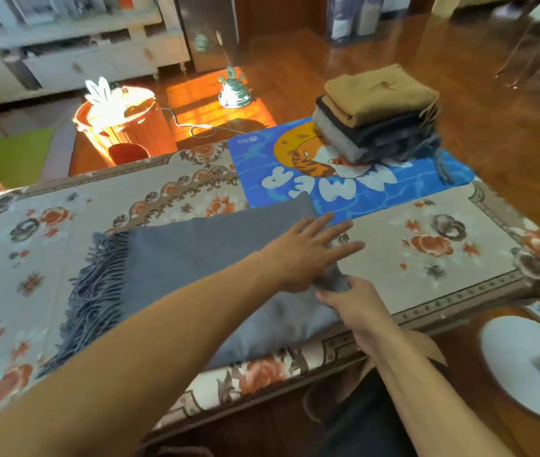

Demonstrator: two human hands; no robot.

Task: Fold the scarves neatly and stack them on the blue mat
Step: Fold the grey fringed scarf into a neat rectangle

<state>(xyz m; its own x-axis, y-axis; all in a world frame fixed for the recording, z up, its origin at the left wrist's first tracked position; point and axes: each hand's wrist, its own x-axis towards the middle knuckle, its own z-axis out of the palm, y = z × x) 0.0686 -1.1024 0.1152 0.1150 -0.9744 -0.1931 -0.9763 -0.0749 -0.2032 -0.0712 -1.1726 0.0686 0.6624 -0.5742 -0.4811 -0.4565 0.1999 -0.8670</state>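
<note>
While flat on the floral cloth [426,275], grey scarf [202,255] under both hands

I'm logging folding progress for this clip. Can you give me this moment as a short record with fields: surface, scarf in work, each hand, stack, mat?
surface: table under a floral tablecloth
scarf in work: grey-blue fringed scarf, lying flat, fringe toward the left, far corner overlapping the mat
left hand: left hand flat on the scarf's right end, fingers straight
right hand: right hand pinches the scarf's right edge near the table front
stack: folded scarves, tan on top, dark and grey below
mat: blue mat under the stack, at the table's far side
</note>
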